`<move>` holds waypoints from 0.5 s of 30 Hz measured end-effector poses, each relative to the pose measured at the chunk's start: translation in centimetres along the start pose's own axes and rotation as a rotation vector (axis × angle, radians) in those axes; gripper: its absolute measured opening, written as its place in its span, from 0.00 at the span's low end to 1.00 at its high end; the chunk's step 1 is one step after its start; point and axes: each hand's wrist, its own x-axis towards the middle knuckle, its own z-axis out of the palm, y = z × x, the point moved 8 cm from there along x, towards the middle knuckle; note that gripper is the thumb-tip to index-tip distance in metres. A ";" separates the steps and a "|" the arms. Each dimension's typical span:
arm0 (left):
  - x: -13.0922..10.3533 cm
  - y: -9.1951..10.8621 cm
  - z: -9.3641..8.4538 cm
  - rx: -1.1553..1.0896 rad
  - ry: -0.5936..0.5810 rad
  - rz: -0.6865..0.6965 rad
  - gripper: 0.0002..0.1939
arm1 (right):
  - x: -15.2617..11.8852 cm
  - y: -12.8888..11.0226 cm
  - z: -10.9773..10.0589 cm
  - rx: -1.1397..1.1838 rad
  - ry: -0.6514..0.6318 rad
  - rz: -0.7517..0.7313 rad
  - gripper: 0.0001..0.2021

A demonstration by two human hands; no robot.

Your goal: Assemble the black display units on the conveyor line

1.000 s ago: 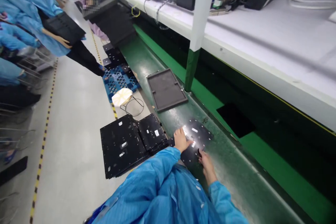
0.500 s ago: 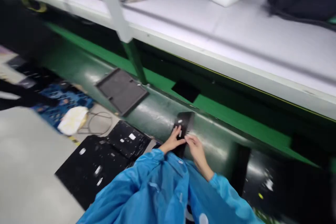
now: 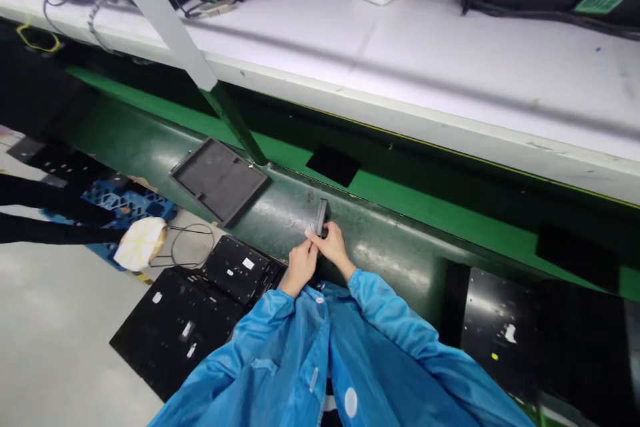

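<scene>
A small black box-like device point(image 3: 321, 213) stands with a narrow grey side turned up, above the green surface in front of my body. My left hand point(image 3: 301, 263) is closed on its near end. My right hand point(image 3: 332, 245) wraps the right side, its thumb and fingertips meeting the left hand at the narrow side. The hands cover most of the device's lower part, and I cannot make out its exact kind. Beyond it to the left, a shallow dark grey tray-like panel point(image 3: 220, 180) lies on the green surface.
Black metal panels point(image 3: 175, 320) with white labels lie at my left; more dark panels point(image 3: 500, 333) are at my right. A white workbench point(image 3: 400, 60) with a post point(image 3: 165, 20) runs across the front. A round stool point(image 3: 143, 242) stands left, beside a person's dark-clad legs point(image 3: 55, 213).
The device has turned from its broad labelled face to its narrow side. My left hand has closed from spread fingers, and my right hand has moved around the device's right side.
</scene>
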 end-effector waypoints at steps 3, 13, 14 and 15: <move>0.0 -0.7 -1.5 0.131 0.122 -0.100 0.15 | 1.1 -0.9 1.9 -0.008 -0.032 -0.079 0.29; 2.8 -10.2 -6.8 0.170 0.342 -0.428 0.19 | 0.3 -0.9 5.2 0.289 -0.013 -0.002 0.25; 3.2 -11.7 -7.6 0.176 0.381 -0.471 0.20 | 0.3 -0.8 4.7 0.336 -0.024 -0.004 0.24; 3.7 -12.8 -8.3 0.181 0.412 -0.482 0.21 | 0.4 -0.6 4.0 0.374 -0.027 -0.007 0.23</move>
